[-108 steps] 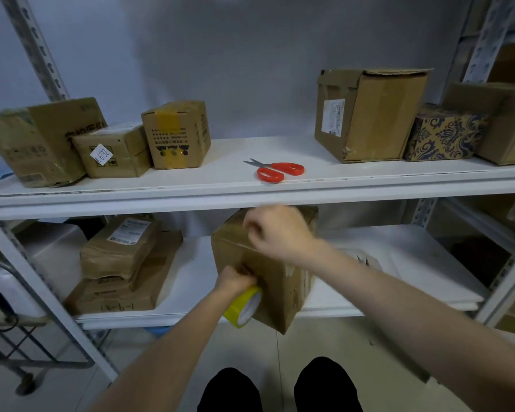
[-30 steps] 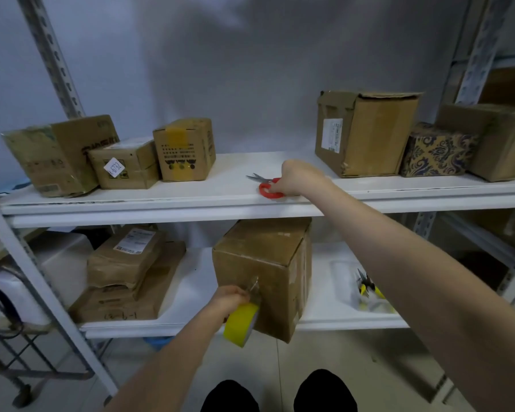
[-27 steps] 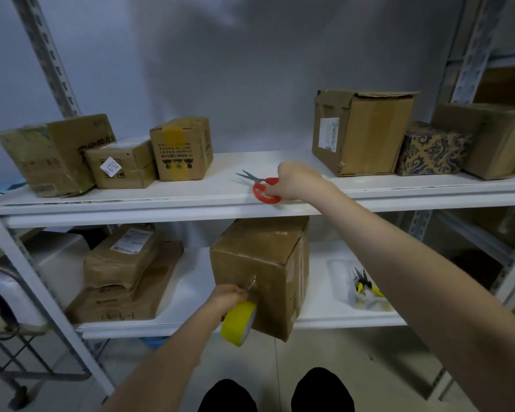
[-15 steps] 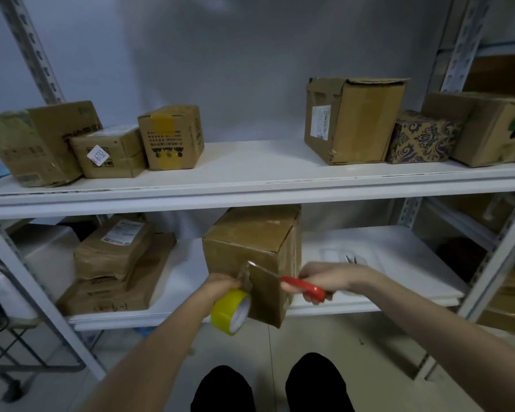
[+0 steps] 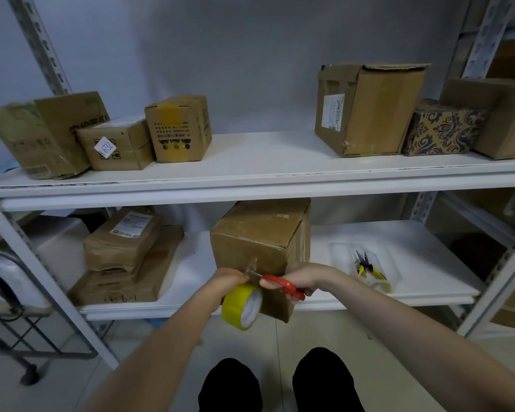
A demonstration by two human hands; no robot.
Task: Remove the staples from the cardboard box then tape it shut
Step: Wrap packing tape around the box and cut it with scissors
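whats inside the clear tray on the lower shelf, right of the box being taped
Yellow-handled pliers lie in the clear tray. Nothing else shows in it, though the tray floor under the pliers is covered and any small bits would be too fine to see.

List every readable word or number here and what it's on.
"K.6732": white sticker on the small upper-shelf box.
Handwriting on the flat lower-shelf box: unclear.
Shipping labels and other box printing: too small to read.

A closed brown cardboard box [image 5: 259, 230] stands on the white lower shelf [image 5: 414, 257], one corner overhanging; a yellow tape roll [image 5: 243, 307] and red-handled scissors [image 5: 283, 283] sit against its front.
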